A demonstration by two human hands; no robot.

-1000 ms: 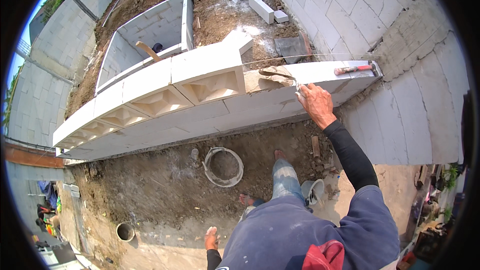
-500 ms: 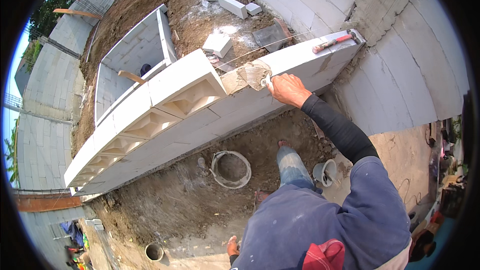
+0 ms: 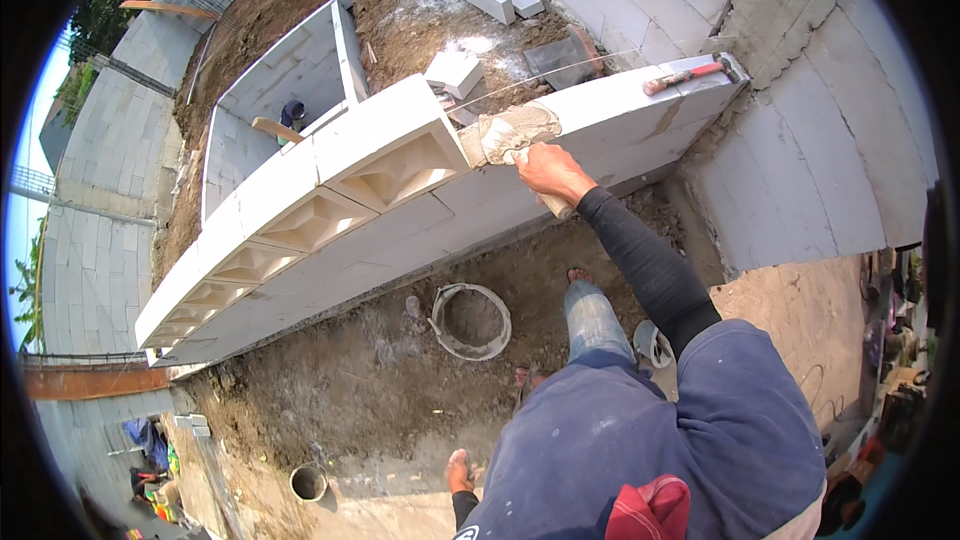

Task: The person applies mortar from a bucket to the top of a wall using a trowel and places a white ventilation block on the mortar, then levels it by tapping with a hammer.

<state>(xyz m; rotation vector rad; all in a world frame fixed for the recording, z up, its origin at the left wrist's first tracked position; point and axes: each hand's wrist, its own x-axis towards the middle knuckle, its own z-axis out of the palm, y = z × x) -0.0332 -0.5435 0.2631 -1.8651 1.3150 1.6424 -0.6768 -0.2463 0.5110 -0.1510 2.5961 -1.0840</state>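
Note:
My right hand [image 3: 553, 172] is closed round the handle of a trowel [image 3: 556, 204], over the top of a low white block wall [image 3: 600, 100]. Wet grey mortar [image 3: 520, 127] covers the trowel's blade and the wall top around it. Just left of the mortar stands the end of a row of pale blocks with recessed, pyramid-like hollows [image 3: 392, 172]. My left hand [image 3: 459, 470] hangs low beside my body, small in view, its fingers loose and nothing visible in it.
A red-handled hammer [image 3: 688, 75] lies on the wall's right end, by a tall block wall [image 3: 790, 150]. A taut string runs above the wall top. Below stand a round tub [image 3: 440, 325], a bucket [image 3: 655, 343] and another bucket [image 3: 309, 483]. Loose white blocks [image 3: 454, 72] lie behind.
My right hand has moved slightly left with the trowel and turned, so the handle's end now shows below the fist. The mortar's ridged face has changed shape. The whole view has shifted a little.

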